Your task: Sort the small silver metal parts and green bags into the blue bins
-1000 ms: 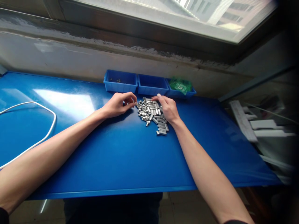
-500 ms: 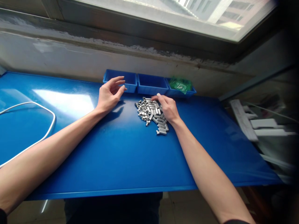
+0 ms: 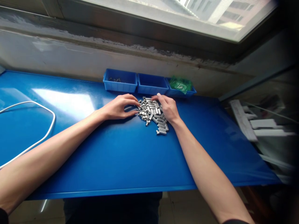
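We see both hands at a pile of metal screws (image 3: 144,112) and hex standoffs (image 3: 155,110) on the blue table (image 3: 112,161).
Left hand (image 3: 122,106): thumb and fingers parted, tips at the screws; grip unclear. Right hand (image 3: 169,109): fingers loosely curled over the standoffs' far side; can't tell if holding any.

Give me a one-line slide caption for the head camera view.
Left hand and right hand at a pile of metal parts, before three blue bins.
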Demonstrator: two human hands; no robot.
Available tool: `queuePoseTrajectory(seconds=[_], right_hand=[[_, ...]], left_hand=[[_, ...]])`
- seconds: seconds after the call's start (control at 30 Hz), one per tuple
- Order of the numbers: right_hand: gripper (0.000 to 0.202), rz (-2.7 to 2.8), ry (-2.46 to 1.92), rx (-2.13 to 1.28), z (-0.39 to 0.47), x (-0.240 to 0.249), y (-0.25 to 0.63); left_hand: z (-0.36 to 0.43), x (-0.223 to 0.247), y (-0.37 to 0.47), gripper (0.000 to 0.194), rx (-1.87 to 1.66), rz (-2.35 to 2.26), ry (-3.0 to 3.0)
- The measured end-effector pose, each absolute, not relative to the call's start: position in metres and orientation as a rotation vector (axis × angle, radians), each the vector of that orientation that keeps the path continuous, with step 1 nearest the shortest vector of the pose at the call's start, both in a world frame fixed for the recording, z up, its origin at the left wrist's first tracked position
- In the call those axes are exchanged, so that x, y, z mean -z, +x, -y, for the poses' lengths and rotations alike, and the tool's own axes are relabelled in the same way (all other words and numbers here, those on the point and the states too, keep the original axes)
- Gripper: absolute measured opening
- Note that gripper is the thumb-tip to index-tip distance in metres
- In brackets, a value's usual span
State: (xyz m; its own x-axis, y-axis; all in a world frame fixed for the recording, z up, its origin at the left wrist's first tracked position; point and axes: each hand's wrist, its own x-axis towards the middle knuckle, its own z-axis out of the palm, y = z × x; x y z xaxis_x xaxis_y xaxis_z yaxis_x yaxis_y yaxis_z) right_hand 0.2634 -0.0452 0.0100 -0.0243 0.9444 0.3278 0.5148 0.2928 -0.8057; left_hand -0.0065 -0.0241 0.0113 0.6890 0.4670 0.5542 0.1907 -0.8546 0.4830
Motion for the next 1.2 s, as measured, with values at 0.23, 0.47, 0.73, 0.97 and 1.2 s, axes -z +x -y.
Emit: queuePoseTrajectory(seconds=[0.23, 0.47, 0.73, 0.97, 1.2], right_hand=[[0.054, 1.666, -1.351, -0.600, 0.0457, -0.0103, 0.2630], [0.053, 1.666, -1.352, -0.603, 0.0451, -0.0098, 0.2632], [0.055, 1.669, -1.357, -0.604, 0.0455, -0.0099, 0.2632], [0.057, 1.666, -1.353, -0.609, 0.0458, -0.0106, 0.2626], [0.060, 1.674, -1.362, -0.606, 0.0463, -0.0118, 0.2619]], left_hand=[[0.0220, -0.0079, -0.0079, 0.022, -0.993, -0.577, 2.582], [0.0202, -0.0068, -0.0074, 0.020, -1.003, -0.621, 2.606], [0.0209, -0.0083, -0.0077, 0.019, -0.996, -0.710, 2.513], [0.0183, -0.0055, -0.0081, 0.019, -0.984, -0.725, 2.482], [0.0176, -0.0047, -0.0088, 0.023, -0.981, -0.735, 2.532]])
